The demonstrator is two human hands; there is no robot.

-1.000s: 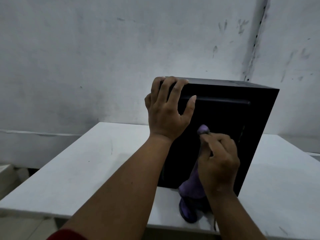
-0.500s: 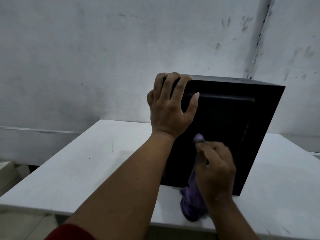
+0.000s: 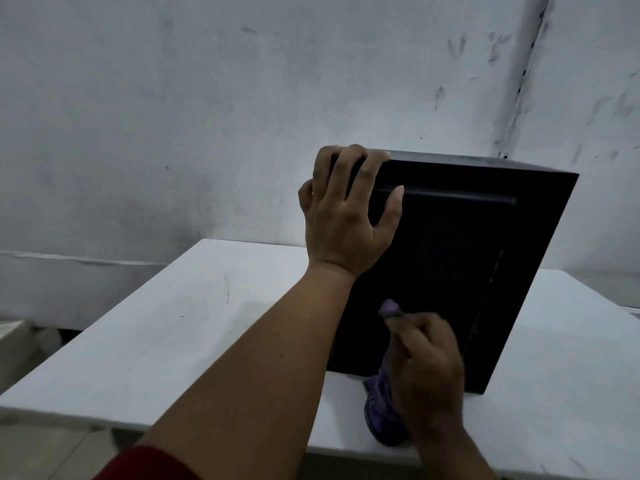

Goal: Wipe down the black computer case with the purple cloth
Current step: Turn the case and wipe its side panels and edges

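Computer case (image 3: 450, 271): black, stands on the white surface (image 3: 173, 323), right of centre; panel detail lost in darkness.
Left hand (image 3: 346, 216): fingers curled over the case's top near-left corner.
Right hand (image 3: 426, 368): clamped on the purple cloth (image 3: 381, 410), low against the case's near face.
Cloth: mostly hidden behind the hand.

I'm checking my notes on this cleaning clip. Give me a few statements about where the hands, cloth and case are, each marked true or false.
1. The left hand grips the top corner of the black computer case. True.
2. The right hand is empty. False: it holds the purple cloth.
3. The case stands on a white table. True.
4. The cloth lies on top of the case. False: it is against the case's near face, low down.
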